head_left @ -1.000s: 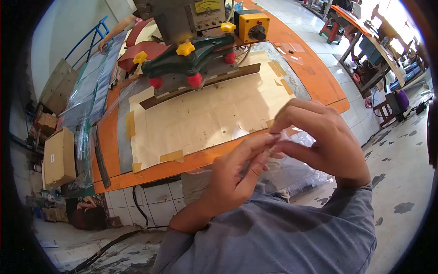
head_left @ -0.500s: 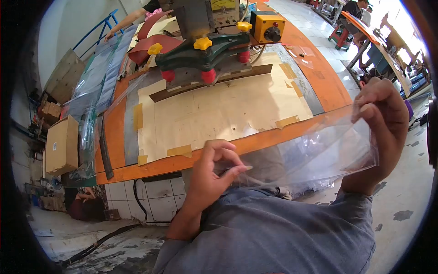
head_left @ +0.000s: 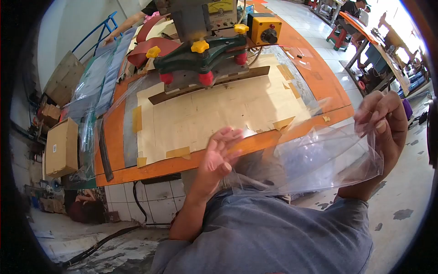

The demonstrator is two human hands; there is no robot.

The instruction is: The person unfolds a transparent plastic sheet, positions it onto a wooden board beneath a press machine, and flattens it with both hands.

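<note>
At the right of the frame, the right hand has its grip pinching the upper right part of a clear plastic sheet, thumb against fingers. The sheet hangs slack and creased, stretching leftward from there to the lower middle of the frame, in front of the near edge of an orange table. The left hand, in the lower middle, has its grip spread, slightly blurred; its thumb is beside the sheet's left end, and I cannot tell whether they touch.

On the table, a pale board lies with yellowish tape along its edges. Above it, at upper centre, stands a green press frame with yellow knobs and red feet, and a long dark metal bar below. A yellow control box is just right of the frame. At the left side is a cardboard box; at upper left, a co-worker's arm reaches over stacked clear sheets.
</note>
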